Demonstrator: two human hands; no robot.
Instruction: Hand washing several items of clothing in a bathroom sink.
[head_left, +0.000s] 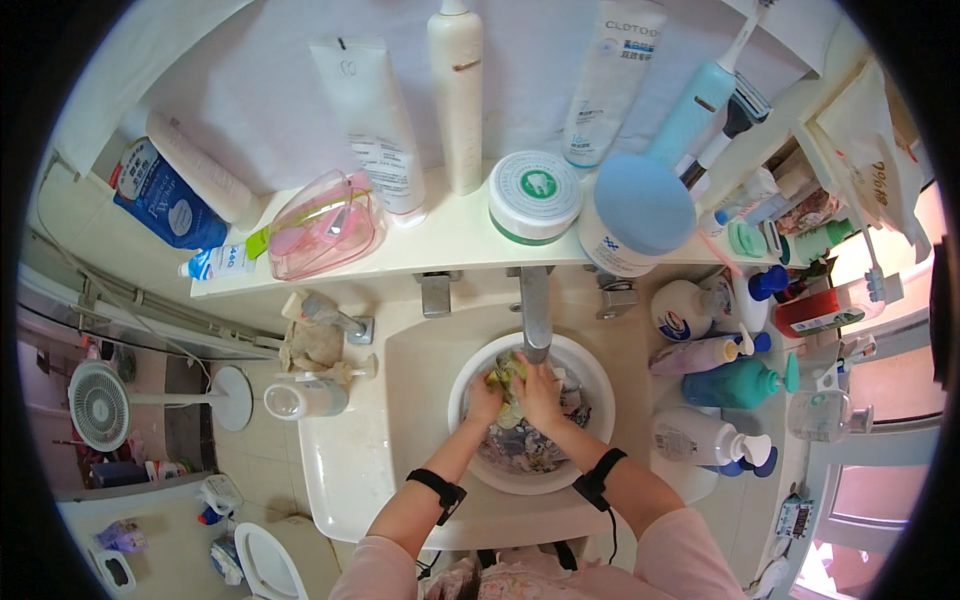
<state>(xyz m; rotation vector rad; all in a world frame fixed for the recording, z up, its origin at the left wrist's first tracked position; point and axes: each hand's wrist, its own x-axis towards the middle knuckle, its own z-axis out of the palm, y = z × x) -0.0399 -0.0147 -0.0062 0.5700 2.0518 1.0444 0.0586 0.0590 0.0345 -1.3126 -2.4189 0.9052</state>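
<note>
A round white basin (456, 420) sits in the washbasin (420, 375), beneath the chrome faucet (535, 307). Wet patterned cloth (525, 450), grey and floral, lies in the basin. My left hand (484, 401) grips a yellow-green piece of cloth (510, 366) near the basin's far side. On the same piece, from the right, my right hand (537, 394) is pressed close under the faucet's spout. The fingertips of both hands are partly hidden by the cloth and the spout.
Over the sink's back edge runs a white shelf (442, 240) with tubes, a white round jar (535, 196), a blue-lidded tub (641, 206) and electric toothbrushes. Several pump bottles (731, 384) crowd the right side. To the left stand a soap dispenser (304, 400) and a beige cloth (311, 345).
</note>
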